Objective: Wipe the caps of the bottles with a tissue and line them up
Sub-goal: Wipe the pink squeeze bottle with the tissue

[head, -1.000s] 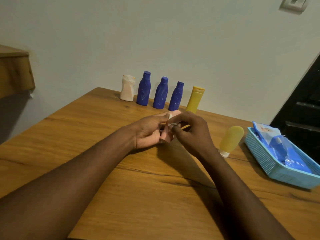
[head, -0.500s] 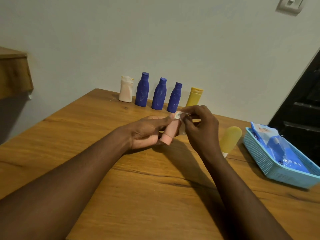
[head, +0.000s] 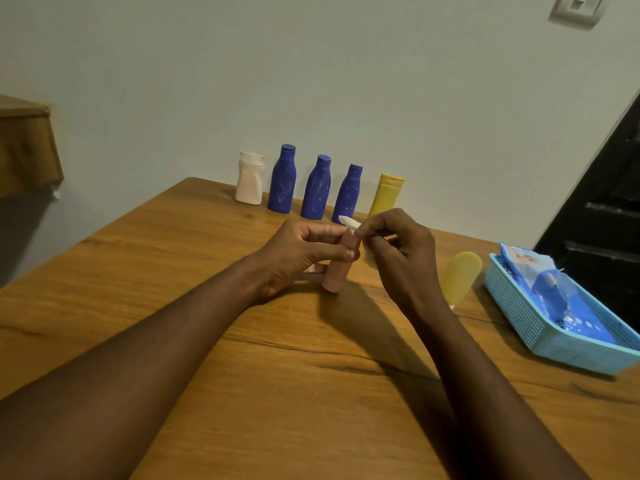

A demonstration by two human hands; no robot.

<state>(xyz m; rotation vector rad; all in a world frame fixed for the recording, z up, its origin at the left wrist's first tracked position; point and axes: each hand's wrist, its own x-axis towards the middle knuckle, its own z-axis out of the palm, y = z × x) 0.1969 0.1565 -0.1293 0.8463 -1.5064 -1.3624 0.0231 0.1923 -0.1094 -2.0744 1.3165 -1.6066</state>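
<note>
Gripping the pink bottle (head: 336, 271) at mid-body is the left hand (head: 294, 254), fingers curled round it, thumb across the front. Bottle is small, slim, matte dusty pink, round in section. It's held near upright w/ a slight tilt, top toward the right hand (head: 401, 258). Lower end is at or just above the surface (head: 277, 375); can't tell if touching.

Right hand pinches a white tissue (head: 347, 221) btwn thumb & forefinger at the bottle's upper end. Tissue tip sticks up past the top, and a 2nd pale bit shows lower, under the fingers. Its other fingers are loosely curled. Bottle's top is hidden by tissue & fingertips.

Behind the hands, at the far edge by the wall, is a row of 5 upright items. Left to right:
- white bottle (head: 249, 181), squat w/ angled shoulder
- 1st blue bottle (head: 284, 183)
- 2nd blue bottle (head: 317, 188)
- 3rd blue bottle (head: 348, 194), base hidden behind the hands
- yellow tube (head: 386, 195), flat cap up

None are touching.

Just right of the right hand is a yellow squeeze bottle (head: 460, 277), leaning, rounded end up, lower end partly hidden by the wrist. Further right is a light-blue mesh basket (head: 519, 327) holding blue plastic packets (head: 568, 306). Surface is orange-brown wood grain.
</note>
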